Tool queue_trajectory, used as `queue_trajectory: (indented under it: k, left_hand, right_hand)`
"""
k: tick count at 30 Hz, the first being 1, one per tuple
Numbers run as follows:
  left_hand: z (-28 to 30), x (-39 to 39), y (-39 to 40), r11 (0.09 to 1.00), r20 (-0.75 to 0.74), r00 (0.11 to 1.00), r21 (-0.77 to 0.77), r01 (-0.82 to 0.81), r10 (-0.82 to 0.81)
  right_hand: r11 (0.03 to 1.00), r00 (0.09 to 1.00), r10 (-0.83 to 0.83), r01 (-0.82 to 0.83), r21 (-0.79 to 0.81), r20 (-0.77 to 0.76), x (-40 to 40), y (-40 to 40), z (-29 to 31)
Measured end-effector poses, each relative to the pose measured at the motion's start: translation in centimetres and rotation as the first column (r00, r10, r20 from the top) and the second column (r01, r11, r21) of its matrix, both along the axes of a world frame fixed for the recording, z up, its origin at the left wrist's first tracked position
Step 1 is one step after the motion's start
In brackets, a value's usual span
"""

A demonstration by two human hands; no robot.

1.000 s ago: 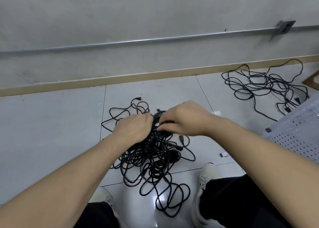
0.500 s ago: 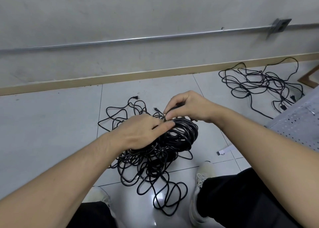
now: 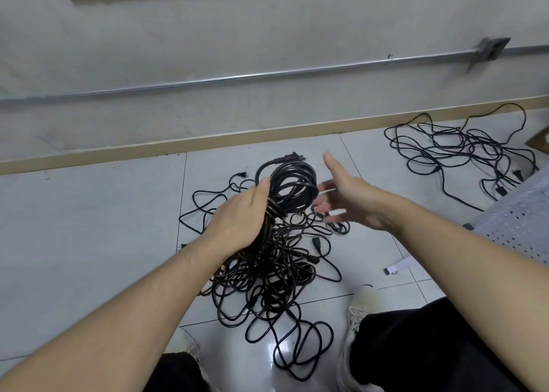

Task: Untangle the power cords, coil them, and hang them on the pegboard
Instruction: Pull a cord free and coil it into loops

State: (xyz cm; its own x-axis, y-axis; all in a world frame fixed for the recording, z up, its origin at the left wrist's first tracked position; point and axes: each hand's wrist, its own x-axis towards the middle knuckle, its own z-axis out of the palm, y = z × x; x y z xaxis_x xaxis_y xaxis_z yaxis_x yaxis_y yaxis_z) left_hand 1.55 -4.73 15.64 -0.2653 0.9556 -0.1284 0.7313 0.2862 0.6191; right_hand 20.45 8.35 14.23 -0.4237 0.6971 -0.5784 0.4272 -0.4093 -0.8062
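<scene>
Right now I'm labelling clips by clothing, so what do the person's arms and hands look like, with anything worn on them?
Both forearms are bare, with no sleeve in view. The left hand and right hand wear no gloves; no watch, ring or band shows on either. The right hand's fingers are motion-blurred, so small details there cannot be told. Lower down, black trousers and light-coloured shoes show.

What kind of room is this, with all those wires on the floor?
Probably a workshop or storage room: bare tiled floor, a metal conduit along a plain wall, a perforated pegboard and heaps of black power cords.
</scene>
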Motion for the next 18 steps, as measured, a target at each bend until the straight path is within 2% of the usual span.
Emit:
queue_trajectory:
  k: [2,4,8,11,15,18]
  left_hand:
    - [-0.3,-0.2,0.4,0.999,0.018,0.999,-0.029,-0.031,0.032]
    - [-0.7,-0.2,0.7,0.998,0.036,0.999,-0.054,-0.029,0.031]
    - [-1.2,0.1,0.6,0.999,0.13,0.991,-0.053,0.011,-0.004]
    - [-1.1,-0.1,0.7,1.0,0.248,0.969,-0.016,0.009,-0.004]
    - [-1.0,-0.5,1.0,0.999,0.498,0.866,-0.031,-0.042,0.052]
    - [-1.0,-0.6,0.9,0.992,0.635,0.761,-0.073,-0.107,0.129]
  right_hand:
    - [0.977,0.976,0.213,-0.214,-0.013,-0.038,-0.1,-1.2,-0.2]
    - [0.951,0.945,0.308,-0.303,0.061,-0.109,-0.9,-2.4,-0.1]
    - [0.988,0.95,0.121,-0.087,0.126,-0.289,-2.7,-3.3,0.1]
    - [0.986,0.931,0.061,0.0,0.167,-0.36,-3.2,-3.2,0.1]
    - [0.97,0.91,-0.021,0.119,0.212,-0.413,-3.5,-2.9,0.3]
    - [0.976,0.895,0.025,0.075,0.204,-0.446,-3.5,-2.6,0.5]
